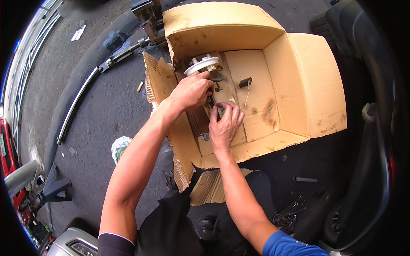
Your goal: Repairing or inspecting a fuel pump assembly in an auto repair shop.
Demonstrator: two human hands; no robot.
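Note:
A fuel pump assembly with a round white plastic flange point(202, 65) is in the cardboard box point(299, 81). My left hand point(192, 90) is closed around the assembly just below the flange. Lower down, my right hand point(226, 126) has its fingers bent round a dark part of the same assembly, though my fingers hide most of that part. A dark corrugated hose point(218, 76) shows beside the flange. To the right, a black float point(245, 82) with a thin wire arm lies on the stained box floor.
A long metal bar tool point(79, 100) lies on the dark ground at left, near a cigarette butt point(140, 86) and a crumpled wrapper point(121, 148). Several wrenches point(290, 213) and a metal tube point(305, 179) are at lower right. A torn cardboard piece point(208, 187) lies before the box.

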